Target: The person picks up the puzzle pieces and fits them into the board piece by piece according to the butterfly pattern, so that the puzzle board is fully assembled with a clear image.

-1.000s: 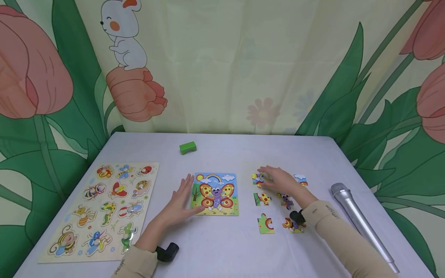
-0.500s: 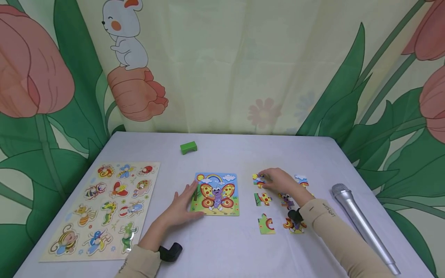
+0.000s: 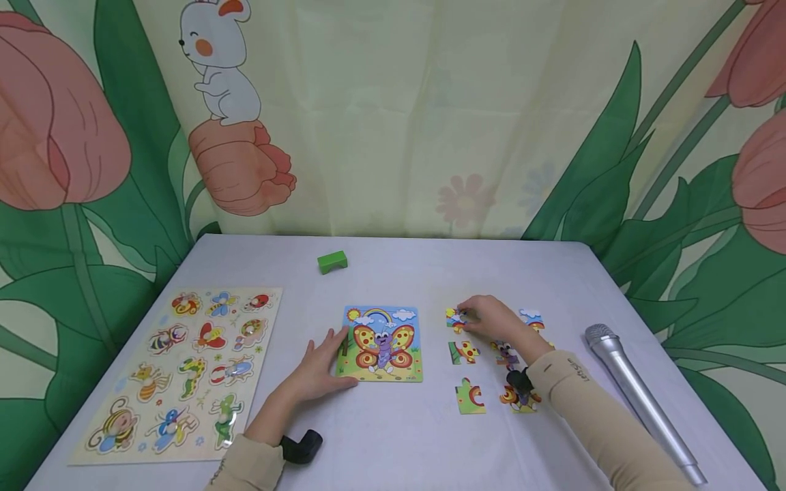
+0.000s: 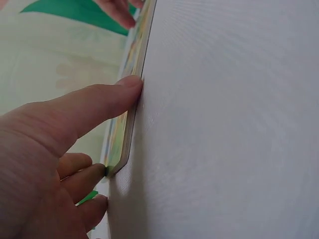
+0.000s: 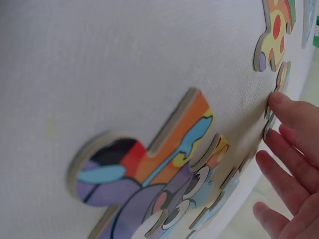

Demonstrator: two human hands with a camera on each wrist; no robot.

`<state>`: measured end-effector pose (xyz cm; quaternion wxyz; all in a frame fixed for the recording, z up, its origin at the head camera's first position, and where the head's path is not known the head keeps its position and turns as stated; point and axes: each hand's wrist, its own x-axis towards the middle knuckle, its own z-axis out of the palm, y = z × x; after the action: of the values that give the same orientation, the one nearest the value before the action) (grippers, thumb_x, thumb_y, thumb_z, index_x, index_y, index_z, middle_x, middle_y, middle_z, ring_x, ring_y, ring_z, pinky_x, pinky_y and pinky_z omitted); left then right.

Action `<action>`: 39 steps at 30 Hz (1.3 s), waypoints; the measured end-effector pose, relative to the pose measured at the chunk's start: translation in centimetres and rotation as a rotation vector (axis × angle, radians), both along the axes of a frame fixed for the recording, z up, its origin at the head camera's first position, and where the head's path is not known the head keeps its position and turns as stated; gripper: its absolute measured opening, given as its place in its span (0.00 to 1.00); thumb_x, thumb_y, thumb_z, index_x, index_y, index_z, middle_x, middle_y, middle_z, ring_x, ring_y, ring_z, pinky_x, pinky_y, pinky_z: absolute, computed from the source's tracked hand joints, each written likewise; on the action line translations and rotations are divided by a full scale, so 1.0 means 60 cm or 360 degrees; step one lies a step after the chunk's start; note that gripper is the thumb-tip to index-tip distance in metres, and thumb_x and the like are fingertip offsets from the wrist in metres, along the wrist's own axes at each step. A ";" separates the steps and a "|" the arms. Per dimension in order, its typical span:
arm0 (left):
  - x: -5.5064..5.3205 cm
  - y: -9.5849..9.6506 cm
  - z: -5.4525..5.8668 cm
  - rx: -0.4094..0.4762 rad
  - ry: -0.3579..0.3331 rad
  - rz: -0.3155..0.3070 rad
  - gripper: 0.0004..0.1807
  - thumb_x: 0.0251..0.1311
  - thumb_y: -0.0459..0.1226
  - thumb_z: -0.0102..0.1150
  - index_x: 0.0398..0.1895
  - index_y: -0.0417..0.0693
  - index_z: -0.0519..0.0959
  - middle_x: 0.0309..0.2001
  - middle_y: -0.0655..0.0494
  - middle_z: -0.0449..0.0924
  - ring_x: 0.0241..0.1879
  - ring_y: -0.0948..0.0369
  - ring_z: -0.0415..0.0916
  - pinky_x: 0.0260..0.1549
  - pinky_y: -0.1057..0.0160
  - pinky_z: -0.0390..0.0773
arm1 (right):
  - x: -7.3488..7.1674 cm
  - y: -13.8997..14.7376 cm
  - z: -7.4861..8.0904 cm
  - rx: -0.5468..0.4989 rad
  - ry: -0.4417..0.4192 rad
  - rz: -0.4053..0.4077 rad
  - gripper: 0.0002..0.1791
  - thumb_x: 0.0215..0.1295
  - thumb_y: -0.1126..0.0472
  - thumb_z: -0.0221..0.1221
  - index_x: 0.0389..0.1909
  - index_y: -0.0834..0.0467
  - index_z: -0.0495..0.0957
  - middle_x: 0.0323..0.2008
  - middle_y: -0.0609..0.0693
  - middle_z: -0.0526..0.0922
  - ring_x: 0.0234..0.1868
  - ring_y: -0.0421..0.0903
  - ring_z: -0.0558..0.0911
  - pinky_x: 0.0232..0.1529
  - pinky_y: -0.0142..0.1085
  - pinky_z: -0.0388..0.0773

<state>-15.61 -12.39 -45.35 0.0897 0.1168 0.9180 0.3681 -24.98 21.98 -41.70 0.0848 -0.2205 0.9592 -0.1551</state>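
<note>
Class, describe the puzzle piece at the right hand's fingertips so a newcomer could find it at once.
On the white table, find the butterfly picture, then look right to the loose pieces. In their leftmost column, the puzzle piece is the farthest one, partly covered by the right hand. Its yellow-and-blue corner sets it apart from the two nearer pieces, which show green.

Play area, or a set dressed as one, as I view it remotely: tulip-and-rabbit backdrop [image 3: 362, 136], cloth-covered white surface [image 3: 393, 436], insect puzzle board [image 3: 168, 357], butterfly picture board [image 3: 383, 344], jigsaw pieces [image 3: 469, 401], green toy block [image 3: 332, 262].
</note>
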 end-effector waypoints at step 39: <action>0.004 -0.002 -0.014 0.0056 0.0027 0.0066 0.51 0.42 0.44 0.71 0.69 0.43 0.54 0.68 0.42 0.54 0.69 0.48 0.44 0.66 0.46 0.33 | 0.000 -0.115 0.018 -0.0321 0.0007 0.0184 0.21 0.52 0.63 0.65 0.49 0.63 0.78 0.43 0.54 0.77 0.48 0.53 0.74 0.52 0.45 0.72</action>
<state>-15.37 -12.53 -46.19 0.0721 0.1024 0.9144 0.3850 -24.98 15.09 -40.60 0.0689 -0.2833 0.9246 -0.2452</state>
